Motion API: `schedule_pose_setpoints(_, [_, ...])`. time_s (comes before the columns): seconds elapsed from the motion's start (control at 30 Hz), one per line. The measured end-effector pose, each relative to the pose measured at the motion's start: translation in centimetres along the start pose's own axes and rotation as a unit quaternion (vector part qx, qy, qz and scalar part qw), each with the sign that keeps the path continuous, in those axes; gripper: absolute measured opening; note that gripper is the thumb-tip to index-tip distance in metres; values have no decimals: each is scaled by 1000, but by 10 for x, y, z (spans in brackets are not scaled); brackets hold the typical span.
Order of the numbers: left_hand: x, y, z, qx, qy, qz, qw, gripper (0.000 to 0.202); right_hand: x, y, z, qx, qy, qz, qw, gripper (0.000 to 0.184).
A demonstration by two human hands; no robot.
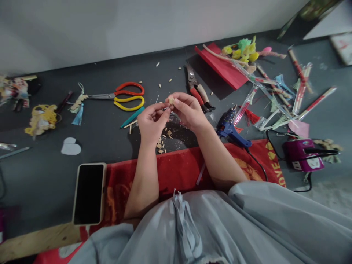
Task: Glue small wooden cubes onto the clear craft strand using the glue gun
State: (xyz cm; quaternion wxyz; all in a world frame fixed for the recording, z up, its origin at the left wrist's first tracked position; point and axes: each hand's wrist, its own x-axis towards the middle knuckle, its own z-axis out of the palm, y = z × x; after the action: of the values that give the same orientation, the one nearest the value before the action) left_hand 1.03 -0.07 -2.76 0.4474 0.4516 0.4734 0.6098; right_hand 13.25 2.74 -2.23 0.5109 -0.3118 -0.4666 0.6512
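Observation:
My right hand point(189, 110) pinches a small pale wooden piece point(171, 100) between thumb and fingertips. Close against it, my left hand point(155, 119) is closed at the fingertips around something thin and dark that I cannot make out. Both hands are raised over the grey table, fingertips nearly meeting. Below them lie several short cut wooden bits point(161, 146) and pale crumbs. A teal pointed tool point(132, 117) and thin sticks lie left of my left hand. Pruning shears point(196, 90) with red and white handles lie just beyond my right hand.
Scissors point(129, 97) with red and yellow handles lie left. A blue glue gun point(231, 128) sits by my right forearm, its cord trailing over a red towel point(176, 168). A phone point(89, 194) lies front left. Wrapped sticks point(302, 88), red paper point(220, 66) and a purple box point(304, 154) crowd the right.

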Motion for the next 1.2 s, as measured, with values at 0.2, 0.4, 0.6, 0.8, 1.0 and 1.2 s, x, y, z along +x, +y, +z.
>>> schedule_pose_setpoints(0.2, [0,2,0,6,5,-35,999,36,0,3,-2,-15,-10,-12,1000,27])
schedule_pose_setpoints(0.4, [0,6,2,-1,-9,-52,999,34,0,4,-3,-62,-19,-56,996,21])
schedule_pose_setpoints(0.6, [4,6,-8,-117,24,-81,989,29,0,0,-2,-147,-14,-53,988,31])
schedule_pose_setpoints(0.8, [14,-3,-28,-141,135,-56,979,27,-1,-1,-1,-141,-39,-67,987,31])
schedule_pose_setpoints(1.0, [13,-12,-18,-21,221,-11,975,42,-3,1,-3,-170,-54,-110,978,31])
schedule_pose_setpoints(1.2, [7,-5,-10,22,84,35,996,32,-3,1,-4,-237,-48,-152,958,27])
